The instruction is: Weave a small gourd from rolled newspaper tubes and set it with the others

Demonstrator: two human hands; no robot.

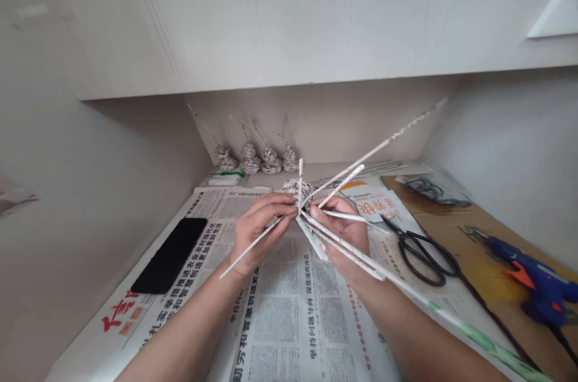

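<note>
Between my two hands is a small woven piece (297, 189) of rolled newspaper, with several paper sticks (347, 245) fanning out from its near end. My left hand (264, 227) is closed on its left side, fingers pinched near where the sticks meet. From the right, my right hand (345, 228) grips the same piece, thumb close to the stick bases. One long stick runs up to the far right, and another with a green end stretches toward the near right. My fingers hide part of the woven body.
Newspaper (275, 310) covers the table. A black phone (170, 255) lies left; scissors (424, 252) and a blue glue gun (533, 280) lie right, the gun on cardboard (490, 310). Several gourd-shaped woven pieces (271, 160) stand at the back. A white cabinet panel (289, 21) overhangs the table.
</note>
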